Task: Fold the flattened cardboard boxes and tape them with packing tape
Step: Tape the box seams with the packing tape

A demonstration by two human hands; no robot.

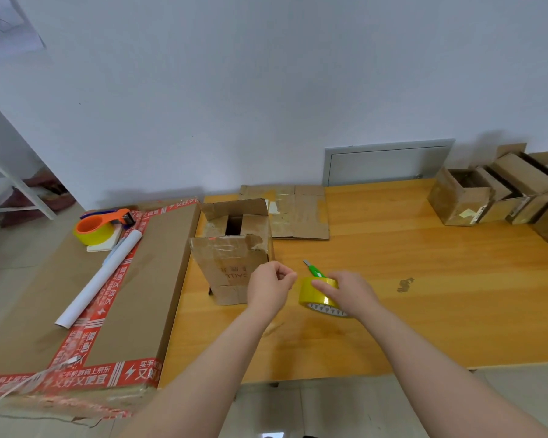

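Note:
A small cardboard box [231, 251] stands on the wooden table [424, 295], its top flaps partly open. My right hand [348, 292] grips a yellow roll of packing tape [314, 295] just right of the box. My left hand [271, 287] hovers between box and roll with its fingers curled, thumb and fingertips pinched together near the roll's edge; whether a tape end is between them is not visible. A green utility knife [314, 270] lies right behind the roll. A flattened box [293, 213] lies at the table's back.
A big flat carton [86, 289] with red printed tape lies left of the table, carrying an orange tape dispenser [103, 227], and a white paper roll [100, 276]. Several folded open boxes [494, 191] stand at the back right. A wall is behind the table.

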